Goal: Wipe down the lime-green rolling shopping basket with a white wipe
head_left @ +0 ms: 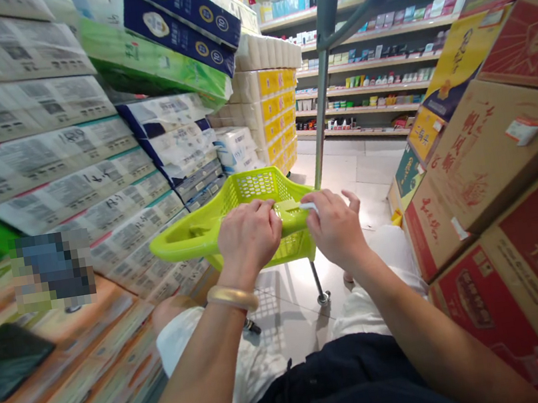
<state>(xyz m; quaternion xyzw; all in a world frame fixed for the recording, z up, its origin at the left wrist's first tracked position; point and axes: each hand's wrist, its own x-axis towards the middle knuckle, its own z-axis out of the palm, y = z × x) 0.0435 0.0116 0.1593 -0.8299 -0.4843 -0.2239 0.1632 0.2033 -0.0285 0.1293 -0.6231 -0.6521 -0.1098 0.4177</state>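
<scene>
While the left hand [249, 238] is gripping the rim of a lime-green plastic shopping basket [251, 187], the right hand [337, 230] is pinching a small white strip [307, 206] just beside it. Stacked toilet-paper packs [67, 171] are crowding the left side, cardboard cartons [489, 155] are walling the right, and store shelves [370, 65] are standing beyond.

I see a basket [252, 190] in front of me, big packs of toilet paper [39, 155] on my left, boxes [492, 175] on my right, and shelves [373, 88] far ahead.
</scene>
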